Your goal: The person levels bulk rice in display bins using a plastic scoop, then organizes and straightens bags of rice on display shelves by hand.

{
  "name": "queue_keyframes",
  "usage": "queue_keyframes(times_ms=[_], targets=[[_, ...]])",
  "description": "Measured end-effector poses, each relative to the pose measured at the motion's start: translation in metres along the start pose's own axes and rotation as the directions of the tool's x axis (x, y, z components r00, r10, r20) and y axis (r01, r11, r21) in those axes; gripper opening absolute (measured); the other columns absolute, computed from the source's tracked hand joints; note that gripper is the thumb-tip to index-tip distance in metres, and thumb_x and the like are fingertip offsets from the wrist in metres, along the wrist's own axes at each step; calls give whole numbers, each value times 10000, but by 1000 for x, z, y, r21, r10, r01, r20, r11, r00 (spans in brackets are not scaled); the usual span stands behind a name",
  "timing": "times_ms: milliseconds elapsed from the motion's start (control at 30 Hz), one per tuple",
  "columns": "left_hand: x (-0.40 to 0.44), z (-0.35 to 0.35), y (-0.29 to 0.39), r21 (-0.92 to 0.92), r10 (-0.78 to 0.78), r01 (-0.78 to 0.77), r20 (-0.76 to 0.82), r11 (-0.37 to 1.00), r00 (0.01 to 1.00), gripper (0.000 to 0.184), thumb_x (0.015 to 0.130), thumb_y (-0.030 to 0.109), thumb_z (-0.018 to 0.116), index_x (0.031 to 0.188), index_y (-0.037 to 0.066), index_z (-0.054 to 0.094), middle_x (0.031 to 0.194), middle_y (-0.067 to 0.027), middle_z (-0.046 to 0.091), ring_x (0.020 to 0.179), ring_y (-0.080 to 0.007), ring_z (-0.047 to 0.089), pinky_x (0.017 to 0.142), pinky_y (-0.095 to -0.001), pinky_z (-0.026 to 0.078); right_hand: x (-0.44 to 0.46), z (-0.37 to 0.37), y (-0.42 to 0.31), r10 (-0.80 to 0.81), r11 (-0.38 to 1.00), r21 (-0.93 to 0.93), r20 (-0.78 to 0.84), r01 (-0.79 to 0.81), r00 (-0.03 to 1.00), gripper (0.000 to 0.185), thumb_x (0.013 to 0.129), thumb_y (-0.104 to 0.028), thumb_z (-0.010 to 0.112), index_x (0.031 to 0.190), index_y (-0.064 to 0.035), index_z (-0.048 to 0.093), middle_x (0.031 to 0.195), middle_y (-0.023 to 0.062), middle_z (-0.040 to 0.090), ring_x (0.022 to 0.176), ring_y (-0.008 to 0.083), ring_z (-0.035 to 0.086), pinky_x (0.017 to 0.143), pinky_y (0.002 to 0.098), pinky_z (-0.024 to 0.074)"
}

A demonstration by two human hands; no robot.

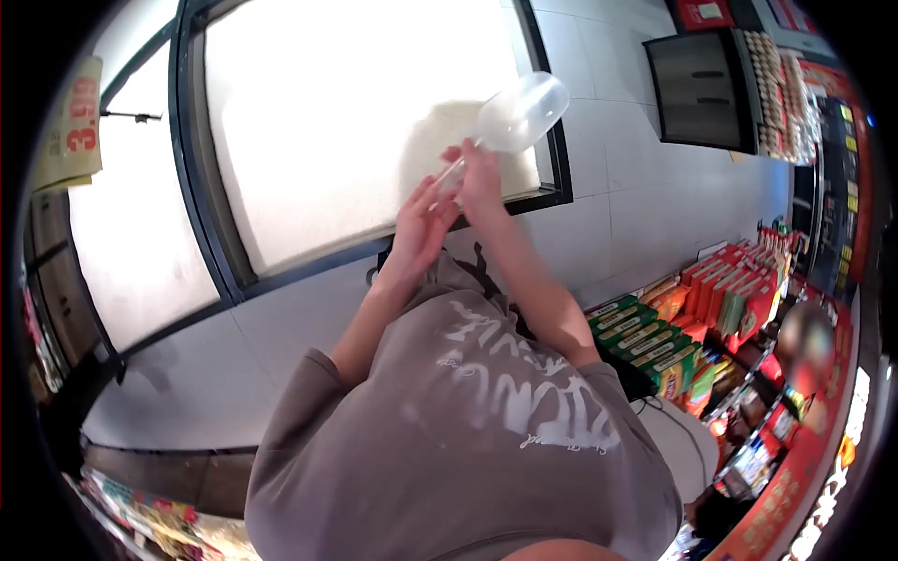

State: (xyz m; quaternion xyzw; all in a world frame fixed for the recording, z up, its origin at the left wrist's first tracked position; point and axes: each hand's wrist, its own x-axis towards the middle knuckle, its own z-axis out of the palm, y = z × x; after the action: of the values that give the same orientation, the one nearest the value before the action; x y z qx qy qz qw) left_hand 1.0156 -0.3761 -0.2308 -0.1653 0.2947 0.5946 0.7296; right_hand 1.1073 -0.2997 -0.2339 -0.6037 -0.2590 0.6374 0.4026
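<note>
A clear plastic scoop (526,112) is tilted over the near right corner of a dark-framed bin (563,168) filled with a white material (327,122), its grain too bright to make out. My right hand (481,179) is closed round the scoop's handle, close to the bowl. Lower down, the fingers of my left hand (426,222) are curled at the handle's end. The scoop's bowl looks see-through, with nothing visible inside. Its shadow and that of my hands fall on the white material.
Left of the bin stands another framed bin (140,215) with white contents and a yellow price sign (70,126). Grey tiled floor (645,215) runs to the right. Green packets (641,337) and red boxes (730,290) fill shelves beside me. Egg trays (772,93) stand by a dark cabinet (702,89).
</note>
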Motion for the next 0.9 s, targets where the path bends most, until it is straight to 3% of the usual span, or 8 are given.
queue_keyframes(times_ms=[133,200,333,400,467,567,700,900], targets=[[3,10,-18,444,56,17,-150,896,987,259,909,67,507,1163,22,487,1042,-116,582,918,-158,590,775,-279,486,62,-28,2,93,993,-68,6,-92,996,236,948,-270,490,909,-37,488,804,80,568,565,152,547,506,310,471],[9,-21,-14,947,287,-138,51,291,957,248,882,56,526,1125,11,509,1040,-111,602,847,-146,600,726,-258,484,95,-53,-1,44,832,-548,226,90,973,313,932,-321,493,859,-18,519,668,44,530,467,141,488,439,296,424],[1,-45,-5,988,724,-139,49,65,688,130,893,83,504,998,25,555,817,-74,648,723,-143,599,639,-263,473,139,-56,-19,281,793,-590,138,-150,950,399,911,-388,483,798,-11,551,561,25,488,405,151,453,405,299,391],[0,-58,-6,998,832,-54,55,-30,553,110,904,97,490,945,25,563,786,-81,645,680,-163,591,601,-277,457,159,-52,-19,129,741,-670,68,-51,989,477,898,-454,459,763,-11,572,541,29,487,418,150,475,400,303,399],[7,-63,-17,999,887,-28,42,-33,460,113,888,102,501,922,28,579,779,-88,636,688,-210,593,606,-309,453,182,-65,-1,23,603,-793,125,86,992,498,891,-450,454,705,-7,585,539,58,539,452,158,532,455,308,447],[25,-46,-40,987,931,142,19,-76,364,135,840,141,525,886,48,611,781,-86,625,789,-248,586,820,-363,392,201,-75,15,48,36,-915,404,403,913,484,850,-440,464,710,-10,635,621,114,638,548,203,620,616,317,508],[67,-27,-93,971,962,223,23,-86,273,145,836,162,510,846,80,630,766,-76,618,827,-253,572,937,-391,311,164,-74,0,317,141,-887,461,439,829,493,842,-446,447,696,-18,642,618,110,640,580,225,636,650,336,510],[92,-9,-107,891,991,455,-65,4,117,197,817,233,502,790,87,632,717,-59,616,798,-225,571,969,-383,300,211,-55,-28,90,95,-898,438,430,894,475,833,-444,466,869,-17,670,854,194,663,844,323,636,820,392,484]])
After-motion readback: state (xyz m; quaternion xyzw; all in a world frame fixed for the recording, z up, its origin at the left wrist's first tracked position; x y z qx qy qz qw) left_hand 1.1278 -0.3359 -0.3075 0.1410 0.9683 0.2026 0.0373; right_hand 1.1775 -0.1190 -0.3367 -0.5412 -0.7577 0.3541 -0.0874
